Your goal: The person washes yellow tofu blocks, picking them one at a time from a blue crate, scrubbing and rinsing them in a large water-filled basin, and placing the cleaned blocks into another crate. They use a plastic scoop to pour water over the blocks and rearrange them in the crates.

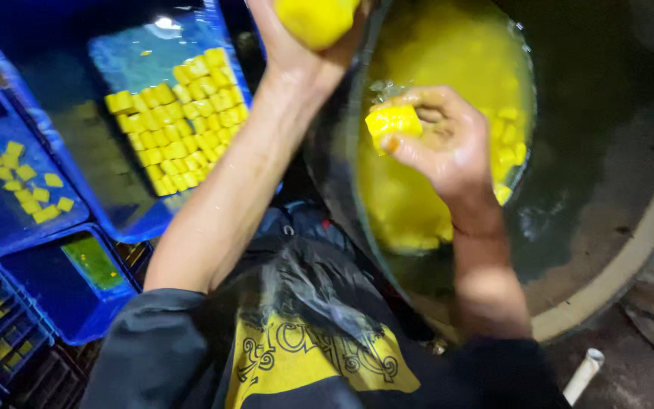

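Your right hand (448, 148) pinches a wet yellow cube (392, 121) right over the big metal pot (342, 174) of yellow liquid, with more cubes floating at the pot's far side. The cube looks slick and soft: squeeze harder and it may crumble, loosen and it likely slips back into the pot and splashes. The fingers (425, 98) of that hand curl closed around the cube, thumb under, fingertips over the top.

Your left hand (308, 38) is raised just left of the pot's rim, gripping a larger yellow piece (316, 19), partly cut off by the frame edge. Its fingers are wrapped shut on it, though their tips are hidden. Held that high, a slip could drop it onto the blue tray (126, 57) of stacked cubes (179, 121) left of the pot, and knock the rows apart.
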